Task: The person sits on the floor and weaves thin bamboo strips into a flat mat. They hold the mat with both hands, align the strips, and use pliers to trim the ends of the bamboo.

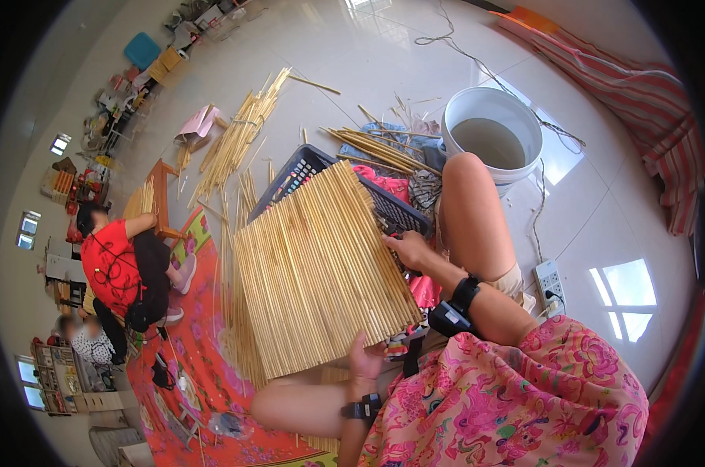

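A panel of yellow reed stalks [317, 272] laid side by side slants across my lap and over the rim of a dark plastic basket [278, 180]. My left hand [365, 359] is at the panel's near edge, thumb up against it, other fingers partly hidden. At the panel's right edge my right hand [411, 251] is closed around a small dark tool [390, 229], whose kind I cannot make out. Bright pink cloth [425, 289] shows beneath the right forearm.
A white bucket [450, 123] stands beyond my right knee. Loose stalks [247, 128] lie on the tiled floor. A power strip [551, 282] is at the right. Two people [115, 261] sit at the left, by a red floral mat [200, 342] and a wooden stool [162, 198].
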The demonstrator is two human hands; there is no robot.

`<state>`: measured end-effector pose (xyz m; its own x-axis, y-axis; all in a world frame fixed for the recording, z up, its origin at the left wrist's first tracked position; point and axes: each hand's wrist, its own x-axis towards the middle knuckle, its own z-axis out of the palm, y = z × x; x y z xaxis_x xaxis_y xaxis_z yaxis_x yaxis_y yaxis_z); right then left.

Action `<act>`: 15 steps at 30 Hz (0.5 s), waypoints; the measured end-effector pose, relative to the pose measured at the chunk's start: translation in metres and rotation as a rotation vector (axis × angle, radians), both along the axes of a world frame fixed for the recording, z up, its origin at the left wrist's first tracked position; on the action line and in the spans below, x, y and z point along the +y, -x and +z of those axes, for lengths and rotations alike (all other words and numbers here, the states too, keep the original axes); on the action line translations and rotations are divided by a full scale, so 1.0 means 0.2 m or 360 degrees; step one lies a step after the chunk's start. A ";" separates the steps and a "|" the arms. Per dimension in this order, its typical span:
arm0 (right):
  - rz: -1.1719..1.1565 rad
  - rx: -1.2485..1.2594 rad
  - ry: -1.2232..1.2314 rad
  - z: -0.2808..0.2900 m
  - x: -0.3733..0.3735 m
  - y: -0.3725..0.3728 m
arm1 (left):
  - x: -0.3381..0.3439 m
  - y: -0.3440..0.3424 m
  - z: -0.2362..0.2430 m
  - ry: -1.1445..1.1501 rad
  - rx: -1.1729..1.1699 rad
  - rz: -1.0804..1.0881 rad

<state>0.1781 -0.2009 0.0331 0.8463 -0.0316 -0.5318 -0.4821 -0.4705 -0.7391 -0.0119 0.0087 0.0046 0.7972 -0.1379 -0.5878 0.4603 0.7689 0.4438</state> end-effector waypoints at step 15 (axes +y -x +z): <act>0.0038 0.0018 -0.0224 -0.08 -0.02 0.05 | -0.05 -0.03 0.06 -0.0071 -0.0138 0.0128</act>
<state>0.1687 -0.2056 0.0164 0.8398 0.0641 -0.5391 -0.4805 -0.3744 -0.7930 -0.0066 -0.0023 0.0165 0.8527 -0.0464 -0.5204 0.3561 0.7804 0.5140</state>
